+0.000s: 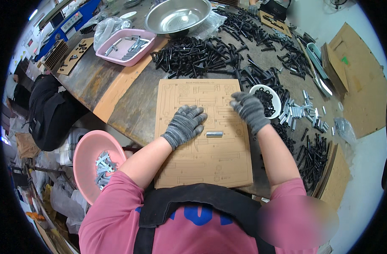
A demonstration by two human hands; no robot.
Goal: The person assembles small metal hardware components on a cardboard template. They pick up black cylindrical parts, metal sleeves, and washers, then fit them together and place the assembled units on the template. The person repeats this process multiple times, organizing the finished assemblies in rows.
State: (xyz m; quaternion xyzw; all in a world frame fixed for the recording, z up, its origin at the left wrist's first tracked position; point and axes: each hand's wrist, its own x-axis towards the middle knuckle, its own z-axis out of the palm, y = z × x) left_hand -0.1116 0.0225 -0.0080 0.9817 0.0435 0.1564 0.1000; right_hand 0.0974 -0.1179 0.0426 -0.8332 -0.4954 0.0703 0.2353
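Observation:
A brown cardboard sheet printed with outlines of tools and parts lies flat on the worktable in front of me. My left hand, in a grey knit glove, rests palm down on its middle with fingers spread. A short silver metal cylinder lies on the sheet just right of that hand. My right hand, also gloved, hovers at the sheet's right edge beside a small white bowl of black rings, fingers curled; whether they pinch anything is hidden.
Heaps of black bolts cover the table behind the sheet and along its right side. Silver sleeves lie right of the bowl. A steel basin and pink tray stand at the back; a pink basin of metal parts sits lower left.

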